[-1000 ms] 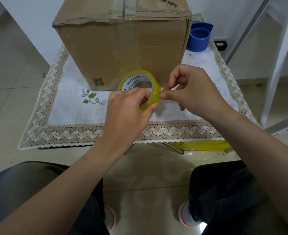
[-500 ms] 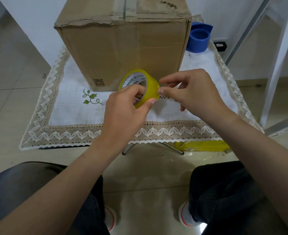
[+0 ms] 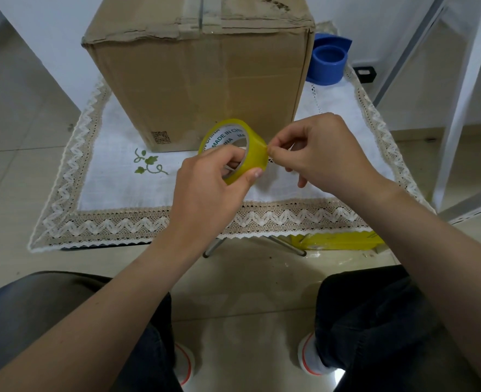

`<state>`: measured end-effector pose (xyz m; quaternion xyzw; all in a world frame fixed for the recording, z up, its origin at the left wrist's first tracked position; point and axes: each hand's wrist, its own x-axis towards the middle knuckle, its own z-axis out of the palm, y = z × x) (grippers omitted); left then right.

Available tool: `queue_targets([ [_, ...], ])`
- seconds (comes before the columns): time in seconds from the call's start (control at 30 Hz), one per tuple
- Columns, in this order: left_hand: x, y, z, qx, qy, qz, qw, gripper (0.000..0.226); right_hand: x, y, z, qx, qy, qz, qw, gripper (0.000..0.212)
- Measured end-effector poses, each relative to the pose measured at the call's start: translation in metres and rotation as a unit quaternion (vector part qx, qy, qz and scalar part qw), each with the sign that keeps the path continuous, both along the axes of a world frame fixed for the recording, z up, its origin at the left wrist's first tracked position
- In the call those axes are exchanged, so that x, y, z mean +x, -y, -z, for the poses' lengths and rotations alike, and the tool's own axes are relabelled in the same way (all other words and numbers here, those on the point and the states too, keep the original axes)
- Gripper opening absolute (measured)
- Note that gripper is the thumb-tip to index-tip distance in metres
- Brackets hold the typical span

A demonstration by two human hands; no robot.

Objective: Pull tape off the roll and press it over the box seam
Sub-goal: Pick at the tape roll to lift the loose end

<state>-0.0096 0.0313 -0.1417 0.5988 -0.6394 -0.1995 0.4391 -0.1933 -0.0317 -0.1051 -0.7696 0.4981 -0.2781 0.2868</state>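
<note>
One yellow tape roll (image 3: 255, 151), printed "MADE IN CHINA", in front of one cardboard box (image 3: 199, 89): left hand (image 3: 205, 190) grips it, right hand (image 3: 321, 154) pinches its edge.

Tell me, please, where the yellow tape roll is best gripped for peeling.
Through the core, from the near left: the tape roll is on edge, hole facing the left hand; fingers inside, thumb outside leave its right side for the right hand.
</note>
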Motion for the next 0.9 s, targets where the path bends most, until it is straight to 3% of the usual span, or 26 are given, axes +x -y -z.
queue_targets([
  [0.4,0.0,0.002,0.002,-0.019,0.03,-0.008,0.999,0.014,0.011,-0.008,0.009,0.043,0.031,-0.029,0.998,0.01],
  [0.5,0.003,0.003,0.001,-0.016,0.02,-0.022,0.999,0.014,0.003,-0.001,0.006,0.009,0.064,0.0,0.998,0.005],
  [0.6,0.003,0.002,-0.001,-0.02,0.016,-0.02,0.999,0.015,-0.002,0.003,0.004,0.006,0.06,0.012,0.998,0.017],
  [0.9,0.004,0.002,0.001,-0.053,0.062,0.01,0.997,0.02,-0.002,0.005,0.004,0.035,0.04,0.0,0.999,0.005],
])
